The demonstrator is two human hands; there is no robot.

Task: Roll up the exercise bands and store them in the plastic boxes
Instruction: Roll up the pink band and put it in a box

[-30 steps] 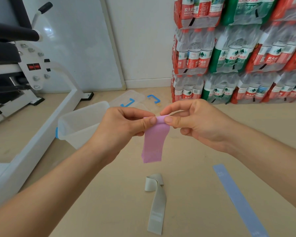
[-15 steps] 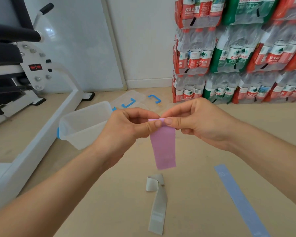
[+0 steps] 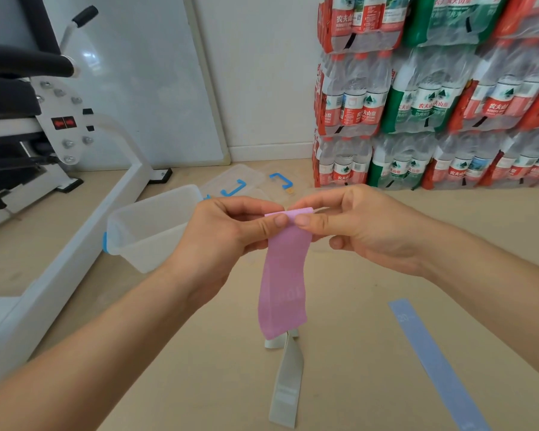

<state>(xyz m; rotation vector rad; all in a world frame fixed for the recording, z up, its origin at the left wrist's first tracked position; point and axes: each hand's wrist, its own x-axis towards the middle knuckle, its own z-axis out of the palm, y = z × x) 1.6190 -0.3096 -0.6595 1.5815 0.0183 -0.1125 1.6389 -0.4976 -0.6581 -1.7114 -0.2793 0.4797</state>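
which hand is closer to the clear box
Left. The left hand is just right of the box, pinching the pink band; the right hand pinches the band's other side, farther right.

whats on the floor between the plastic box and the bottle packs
Clear lids with blue handles lie between the box and the packs, shown in the head view.

Bright, even, diffuse light; source not in view. Shadows on floor (image 3: 355, 353) faint and soft-edged. Small glare patch on white panel (image 3: 143, 88), upper left; sheen on bottle wrap (image 3: 433, 98). Centre sharp: pink band (image 3: 285, 275) crisp. Wide-angle bowing at edges; panel frame leans, lower corners stretched and slightly soft.
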